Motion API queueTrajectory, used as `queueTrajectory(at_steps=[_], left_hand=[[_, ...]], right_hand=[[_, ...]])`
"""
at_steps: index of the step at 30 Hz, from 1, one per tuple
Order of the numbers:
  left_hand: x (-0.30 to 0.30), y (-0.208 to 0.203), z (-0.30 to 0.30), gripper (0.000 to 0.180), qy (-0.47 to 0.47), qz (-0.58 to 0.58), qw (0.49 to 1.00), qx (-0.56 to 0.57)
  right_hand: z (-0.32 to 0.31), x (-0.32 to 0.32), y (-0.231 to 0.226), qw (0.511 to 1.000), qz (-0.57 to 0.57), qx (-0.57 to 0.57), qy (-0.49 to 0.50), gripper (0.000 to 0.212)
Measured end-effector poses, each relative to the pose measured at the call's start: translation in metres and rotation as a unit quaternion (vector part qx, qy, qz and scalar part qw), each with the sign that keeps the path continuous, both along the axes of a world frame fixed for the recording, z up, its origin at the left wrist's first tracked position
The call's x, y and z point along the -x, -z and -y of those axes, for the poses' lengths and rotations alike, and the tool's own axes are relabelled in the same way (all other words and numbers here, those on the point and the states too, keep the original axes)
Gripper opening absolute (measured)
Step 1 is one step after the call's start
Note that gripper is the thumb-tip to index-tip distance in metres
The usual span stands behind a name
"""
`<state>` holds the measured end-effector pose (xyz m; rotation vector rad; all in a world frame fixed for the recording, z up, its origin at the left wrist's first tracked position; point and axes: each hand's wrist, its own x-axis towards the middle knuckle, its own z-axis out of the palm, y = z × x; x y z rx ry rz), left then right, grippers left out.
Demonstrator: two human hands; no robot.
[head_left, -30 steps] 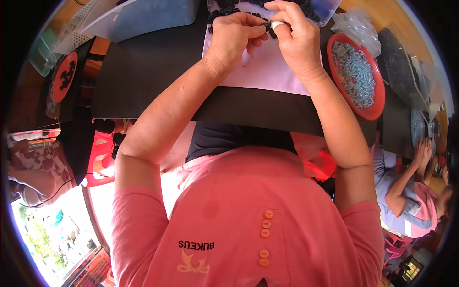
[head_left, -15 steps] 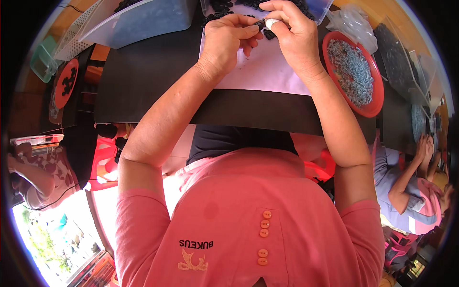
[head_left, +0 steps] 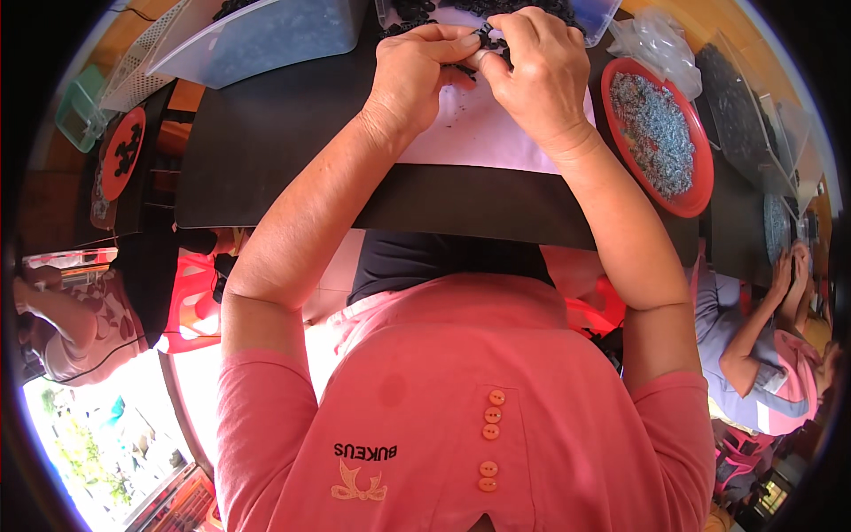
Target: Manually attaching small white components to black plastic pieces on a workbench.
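Note:
My left hand (head_left: 409,78) pinches a small black part (head_left: 485,37) between thumb and fingers above a pale sheet (head_left: 496,133) on the dark table. Closed against the same part from the other side is my right hand (head_left: 539,78), its thumb wrapped in something white at the tip. The fingers partly cover the part, so its exact kind cannot be made out. Just beyond both hands, a heap of similar black parts (head_left: 412,12) lies in a clear tray (head_left: 599,25) at the top edge.
To the right stands a red dish (head_left: 705,182) of small grey-blue pieces, beside a clear plastic bag (head_left: 656,49). A big translucent bin (head_left: 284,44) is at the far left of the dark table (head_left: 266,168). Other people sit at both sides.
My right hand has turned and moved slightly left and down, its fingers closing nearer to my left hand. The black part stays between the hands.

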<state>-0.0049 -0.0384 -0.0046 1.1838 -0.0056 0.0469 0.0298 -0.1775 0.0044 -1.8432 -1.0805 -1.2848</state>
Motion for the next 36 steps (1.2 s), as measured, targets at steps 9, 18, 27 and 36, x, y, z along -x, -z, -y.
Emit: queueTrajectory(at_steps=[9, 18, 27, 36], left_hand=[[0.005, -0.001, 0.0, 0.011, -0.022, 0.059, 0.995, -0.08], [0.012, -0.008, -0.004, 0.01, 0.031, 0.081, 0.988, -0.125], [0.009, -0.007, -0.004, 0.011, 0.051, 0.097, 0.989, -0.101], [0.009, -0.013, -0.005, 0.016, 0.082, 0.069, 0.994, -0.033]], right_hand=[[-0.002, -0.005, 0.003, 0.997, -0.016, -0.022, -0.067, 0.022], [0.019, 0.018, -0.031, 0.993, 0.009, 0.106, -0.042, 0.021], [0.017, 0.015, -0.022, 0.996, -0.008, 0.062, -0.069, 0.02], [0.023, 0.008, -0.019, 0.998, -0.024, 0.038, -0.049, 0.025]])
